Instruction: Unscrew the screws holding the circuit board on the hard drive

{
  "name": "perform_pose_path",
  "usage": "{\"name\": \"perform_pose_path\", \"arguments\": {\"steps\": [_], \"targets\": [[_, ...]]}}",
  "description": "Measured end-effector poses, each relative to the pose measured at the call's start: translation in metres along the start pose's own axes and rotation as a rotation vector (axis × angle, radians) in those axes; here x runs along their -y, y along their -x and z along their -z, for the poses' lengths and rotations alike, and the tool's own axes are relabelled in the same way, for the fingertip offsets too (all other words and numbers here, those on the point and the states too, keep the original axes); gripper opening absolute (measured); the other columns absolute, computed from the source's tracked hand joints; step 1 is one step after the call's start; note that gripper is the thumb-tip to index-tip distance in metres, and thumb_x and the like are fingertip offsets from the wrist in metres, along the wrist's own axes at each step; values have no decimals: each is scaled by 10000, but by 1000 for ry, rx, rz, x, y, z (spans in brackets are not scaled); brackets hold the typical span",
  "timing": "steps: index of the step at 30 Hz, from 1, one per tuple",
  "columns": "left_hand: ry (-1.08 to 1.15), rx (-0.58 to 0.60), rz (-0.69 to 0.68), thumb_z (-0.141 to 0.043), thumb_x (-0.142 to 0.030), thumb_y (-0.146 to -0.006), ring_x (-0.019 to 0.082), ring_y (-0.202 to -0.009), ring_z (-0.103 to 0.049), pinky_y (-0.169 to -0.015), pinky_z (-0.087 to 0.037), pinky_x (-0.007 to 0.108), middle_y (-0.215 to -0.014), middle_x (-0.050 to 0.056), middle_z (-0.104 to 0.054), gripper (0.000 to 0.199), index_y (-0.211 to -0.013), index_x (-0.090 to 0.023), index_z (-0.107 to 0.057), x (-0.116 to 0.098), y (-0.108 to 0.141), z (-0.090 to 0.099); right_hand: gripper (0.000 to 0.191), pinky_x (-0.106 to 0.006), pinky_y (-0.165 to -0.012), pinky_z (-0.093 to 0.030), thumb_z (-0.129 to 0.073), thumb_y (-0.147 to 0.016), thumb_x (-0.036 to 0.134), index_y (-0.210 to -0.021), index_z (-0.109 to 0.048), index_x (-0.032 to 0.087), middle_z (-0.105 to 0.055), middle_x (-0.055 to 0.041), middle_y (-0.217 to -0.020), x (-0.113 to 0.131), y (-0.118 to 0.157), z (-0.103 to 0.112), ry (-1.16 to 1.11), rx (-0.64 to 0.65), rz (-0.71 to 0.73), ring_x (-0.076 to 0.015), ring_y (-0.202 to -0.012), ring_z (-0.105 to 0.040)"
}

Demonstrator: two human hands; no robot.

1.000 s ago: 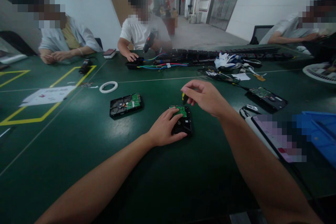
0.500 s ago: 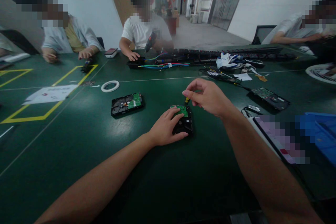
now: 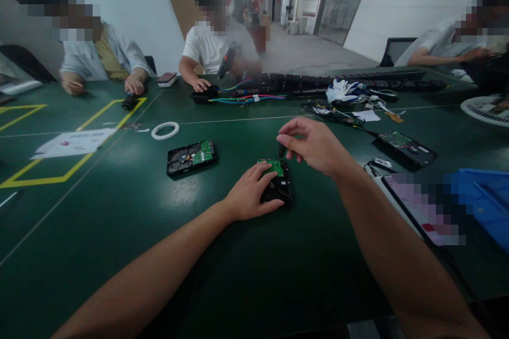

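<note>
A black hard drive (image 3: 282, 187) with a green circuit board lies on the green table in front of me. My left hand (image 3: 251, 190) holds it down, fingers over the board and thumb along the near side, covering its left part. Above the drive's far right corner, my right hand (image 3: 306, 143) pinches a small screwdriver (image 3: 281, 149) with a dark handle, held upright. Its tip is too small to make out. To the left rests a second hard drive (image 3: 191, 159), board side up, untouched.
A roll of white tape (image 3: 165, 131) lies beyond the second drive. Rightward are another hard drive (image 3: 405, 148), a phone-like screen (image 3: 413, 212) and a blue bin (image 3: 487, 206). Cable bundles (image 3: 254, 96) and white gloves (image 3: 342, 92) lie across the table, where several people sit.
The right hand's fingers have shifted slightly around the screwdriver, and its yellow part no longer shows. The left hand and the drive stay put. The view has drifted slightly.
</note>
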State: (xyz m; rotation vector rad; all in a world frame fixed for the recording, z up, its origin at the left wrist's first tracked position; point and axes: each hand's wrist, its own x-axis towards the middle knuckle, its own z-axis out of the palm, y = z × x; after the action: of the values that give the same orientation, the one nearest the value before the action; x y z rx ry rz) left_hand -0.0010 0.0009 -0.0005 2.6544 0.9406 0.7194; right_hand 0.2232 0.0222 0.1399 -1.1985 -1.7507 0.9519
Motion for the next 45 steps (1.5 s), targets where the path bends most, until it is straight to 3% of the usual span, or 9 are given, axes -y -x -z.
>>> {"name": "perform_pose_path", "arguments": {"steps": [6,11,17,21,31,36,41,45], "targets": [[6,1,0,-715,-705,-963,442,-1587,-413,-1306,-392,676,-1656,184,-461,814,-1595,-237,-504,1,1,0,126,-251,-476,-499,-721,-1006,329,-979,-727,206,-727,-29,-822,-1,-1,0,-3,27,25,-129,-605,-679],[-5,0,1,-708,-697,-972,442,-1579,-422,-1308,-396,653,-1632,211,-475,818,-1582,-191,-506,0,1,0,168,-258,-473,-507,-703,-1016,349,-1026,-758,191,-719,-26,-793,-2,-2,-1,-14,45,27,-133,-598,-684],[4,5,9,-723,-688,-960,454,-1578,-419,-1294,-399,679,-1641,196,-476,814,-1590,-223,-498,0,0,0,152,-293,-540,-580,-735,-979,295,-1084,-681,199,-768,-63,-976,-5,-3,-2,-62,28,18,-162,-682,-745],[9,-5,9,-727,-690,-958,451,-1577,-423,-1302,-398,660,-1634,203,-481,818,-1582,-206,-511,0,1,-1,108,-317,-616,-595,-722,-987,294,-1014,-667,205,-745,-41,-870,-6,-3,-3,-61,21,25,-167,-693,-726],[-8,5,13,-713,-703,-964,448,-1578,-421,-1301,-400,664,-1632,204,-480,828,-1590,-203,-504,-1,1,0,154,-291,-629,-490,-642,-988,261,-1023,-777,196,-711,-12,-809,0,-4,-1,24,-17,17,-132,-679,-615],[5,-1,6,-722,-696,-960,447,-1585,-413,-1303,-395,669,-1635,193,-479,818,-1589,-219,-505,0,1,-1,175,-274,-521,-426,-595,-990,226,-1032,-764,205,-663,10,-728,0,-5,-1,-11,8,-35,-117,-584,-589],[-7,7,2,-714,-696,-965,445,-1584,-413,-1305,-395,660,-1638,204,-476,827,-1593,-203,-495,0,0,0,183,-277,-553,-519,-564,-1009,211,-1047,-742,198,-672,4,-737,0,-5,-2,-86,47,-76,-130,-592,-659],[-11,1,2,-715,-701,-963,444,-1580,-419,-1307,-395,651,-1632,211,-481,827,-1579,-189,-508,0,0,-1,160,-276,-579,-543,-598,-1032,265,-1039,-741,193,-704,-16,-799,-3,-6,-3,-57,8,-38,-126,-614,-657]]}}
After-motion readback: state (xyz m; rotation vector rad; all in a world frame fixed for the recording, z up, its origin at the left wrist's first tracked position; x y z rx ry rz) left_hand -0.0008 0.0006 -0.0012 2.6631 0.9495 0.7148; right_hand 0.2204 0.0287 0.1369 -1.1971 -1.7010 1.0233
